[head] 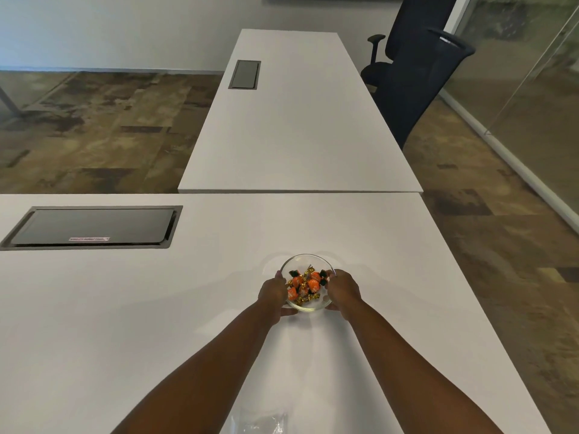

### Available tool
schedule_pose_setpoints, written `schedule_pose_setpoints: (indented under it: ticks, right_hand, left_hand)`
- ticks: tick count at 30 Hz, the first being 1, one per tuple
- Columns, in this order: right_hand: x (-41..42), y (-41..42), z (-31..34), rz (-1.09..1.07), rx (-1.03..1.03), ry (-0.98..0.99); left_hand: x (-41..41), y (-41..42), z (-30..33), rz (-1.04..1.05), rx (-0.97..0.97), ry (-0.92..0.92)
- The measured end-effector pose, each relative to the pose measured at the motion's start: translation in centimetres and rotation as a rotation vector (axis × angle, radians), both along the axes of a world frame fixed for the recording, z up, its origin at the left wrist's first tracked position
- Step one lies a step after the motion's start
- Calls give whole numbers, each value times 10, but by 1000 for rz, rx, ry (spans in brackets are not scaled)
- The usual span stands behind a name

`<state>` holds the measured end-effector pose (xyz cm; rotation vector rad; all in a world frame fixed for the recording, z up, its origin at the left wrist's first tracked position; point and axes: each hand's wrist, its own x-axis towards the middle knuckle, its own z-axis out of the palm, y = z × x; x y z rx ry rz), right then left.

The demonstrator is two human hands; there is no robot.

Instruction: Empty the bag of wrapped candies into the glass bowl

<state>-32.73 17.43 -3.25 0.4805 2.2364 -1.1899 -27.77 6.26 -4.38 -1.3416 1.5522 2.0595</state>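
Head view: office room, mottled brown carpet floor (94, 126), glass partition wall (526, 73) on the right, grey wall at the back. White tabletop (156, 308) in front, a second white table (297, 120) butted against its far edge and running away from the camera. Black office chair (410, 76) at the right side of that far table. Dark cable hatch (91, 227) sunk into the near tabletop at left, small pink label on its front edge; another hatch (244, 74) in the far table.

Glass bowl (307, 281) sits on the near tabletop, right of centre, well ahead of the person. Wrapped candies (305, 285) are inside it, orange wrappers with dark ends plus a few gold ones, piled in the middle.

Both bare arms reach forward. Left hand (273, 291) cups the bowl's left side, fingers on the rim, thumb along the near lower edge. Right hand (343, 288) cups the right side, fingertips at the rim, thumb low on the near side. Grip of both hands: closed around the bowl. Cannot tell whether the bowl is lifted or resting.

Clear plastic bag (260, 421) lies flat on the tabletop at the bottom edge, between the forearms, near the person, well apart from the bowl. No candy visible in the part of it that shows.
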Motion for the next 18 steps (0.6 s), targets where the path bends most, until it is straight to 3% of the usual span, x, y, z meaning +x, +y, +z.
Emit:
schedule_pose_setpoints:
  ticks: [18]
  right_hand:
    - [3,-2,1,-16,11,39]
  left_hand:
    - [-5,0,1,7,-29,-30]
